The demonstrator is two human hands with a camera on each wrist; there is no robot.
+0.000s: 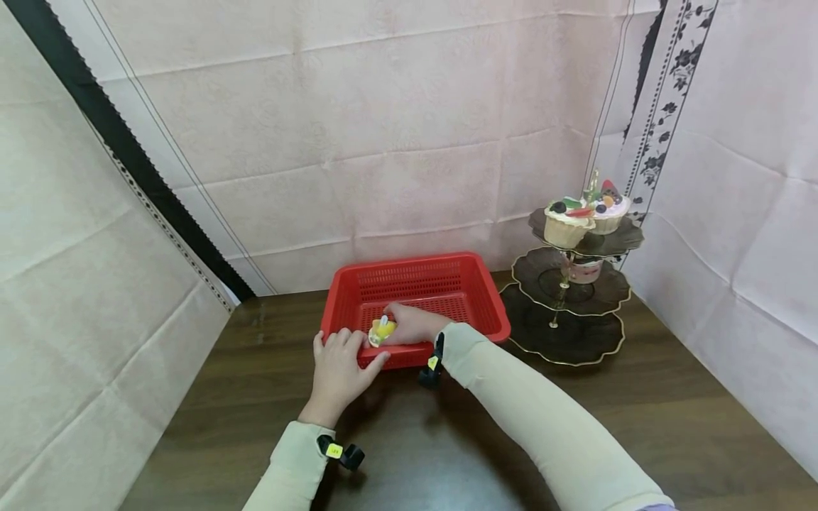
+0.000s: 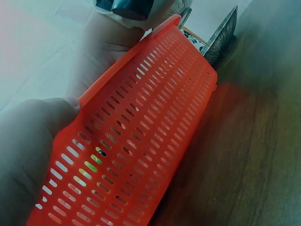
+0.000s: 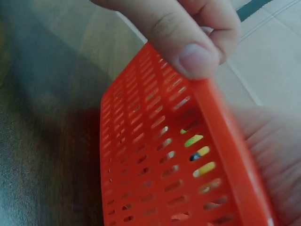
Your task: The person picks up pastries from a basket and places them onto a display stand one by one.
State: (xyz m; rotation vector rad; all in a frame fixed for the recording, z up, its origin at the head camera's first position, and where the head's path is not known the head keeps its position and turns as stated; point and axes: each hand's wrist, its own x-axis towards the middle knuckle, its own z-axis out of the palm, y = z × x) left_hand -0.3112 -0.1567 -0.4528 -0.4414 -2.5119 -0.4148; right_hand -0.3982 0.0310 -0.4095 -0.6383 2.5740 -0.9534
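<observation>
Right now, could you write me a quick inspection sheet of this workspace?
Surface: dark wooden table.
Job's things: red basket with a small yellow item inside, near its front wall.
Clutter: three-tier stand beside the basket, cupcakes on the top tier.
Hands: left hand rests on the basket's front rim; right hand reaches inside and holds the yellow item.
Cables: nothing seen.
Surroundings: pink cloth backdrop.
</observation>
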